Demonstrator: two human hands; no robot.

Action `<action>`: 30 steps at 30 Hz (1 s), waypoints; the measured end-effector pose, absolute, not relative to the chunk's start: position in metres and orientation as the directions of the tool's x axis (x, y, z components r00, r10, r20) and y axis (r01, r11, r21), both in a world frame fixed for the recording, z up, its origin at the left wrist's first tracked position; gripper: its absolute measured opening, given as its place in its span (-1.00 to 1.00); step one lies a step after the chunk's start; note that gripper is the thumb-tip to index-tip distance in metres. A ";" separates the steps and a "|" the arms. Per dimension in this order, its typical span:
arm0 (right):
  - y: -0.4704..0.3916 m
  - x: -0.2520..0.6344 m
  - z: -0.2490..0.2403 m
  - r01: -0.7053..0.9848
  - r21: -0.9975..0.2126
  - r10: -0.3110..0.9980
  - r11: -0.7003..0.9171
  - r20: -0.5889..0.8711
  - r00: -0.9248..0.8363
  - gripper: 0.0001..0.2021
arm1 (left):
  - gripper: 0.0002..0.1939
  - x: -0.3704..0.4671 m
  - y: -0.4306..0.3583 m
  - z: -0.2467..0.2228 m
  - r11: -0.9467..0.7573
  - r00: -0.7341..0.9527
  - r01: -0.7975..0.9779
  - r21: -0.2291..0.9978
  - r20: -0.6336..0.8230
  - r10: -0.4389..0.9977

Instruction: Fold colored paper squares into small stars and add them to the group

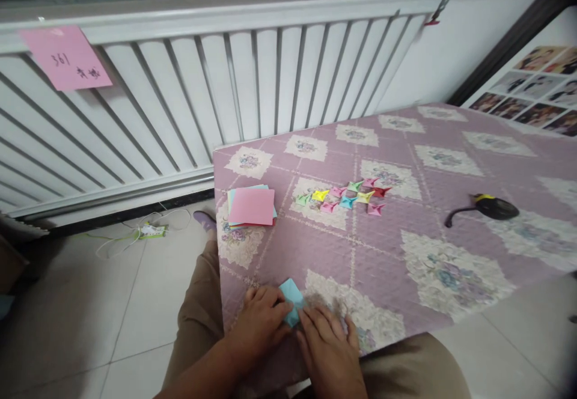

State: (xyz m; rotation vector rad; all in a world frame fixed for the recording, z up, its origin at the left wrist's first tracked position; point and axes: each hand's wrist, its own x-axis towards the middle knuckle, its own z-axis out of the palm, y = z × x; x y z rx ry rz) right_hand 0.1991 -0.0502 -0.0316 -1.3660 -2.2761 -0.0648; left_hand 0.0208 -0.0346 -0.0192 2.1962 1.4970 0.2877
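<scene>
A table point(288, 249) under a mauve cloth patterned with cream floral diamonds stretches away from the person toward the right, and a white ribbed radiator point(270, 74) runs along the wall behind its left part. Beyond the far right of the table stands a panel of photographs point(536, 83). The person's left hand point(260, 321) and right hand point(329, 342) rest near the table's close edge, the left with fingers bent, the right with fingers extended side by side. Well off to the right lies a black object point(498, 208) with a yellow patch and a thin curved arm (its use cannot be told). A stack of colored paper point(251, 207), pink on top, sits at the left edge; a pink note point(65, 59) marked 361 hangs on the radiator. On the floor at left is a power strip point(153, 231). A blue paper point(291, 291) lies between both hands, touched by each; whether they pinch or merely press it cannot be told. Smallest are ten folded paper shapes point(347, 202), mostly in slanting rows mid-table.
</scene>
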 end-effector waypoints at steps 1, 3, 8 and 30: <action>-0.052 0.194 -0.032 0.844 -0.222 0.830 0.488 0.416 -0.371 -0.77 | -0.71 0.021 -0.034 -0.018 -0.293 0.382 0.821 0.491 -0.090 0.920; -0.056 0.185 -0.035 0.836 -0.266 0.842 0.480 0.406 -0.355 -0.76 | -0.72 0.020 -0.034 -0.015 -0.280 0.377 0.821 0.498 -0.104 0.920; -0.063 0.183 -0.042 0.815 -0.248 0.821 0.524 0.402 -0.405 -0.73 | -0.66 0.017 -0.034 -0.007 -0.309 0.416 0.803 0.510 -0.107 0.903; -0.078 0.205 -0.070 0.780 0.121 0.722 0.613 0.314 -0.616 -0.39 | -0.38 -0.024 -0.066 -0.038 -0.564 0.558 0.810 0.163 0.083 0.826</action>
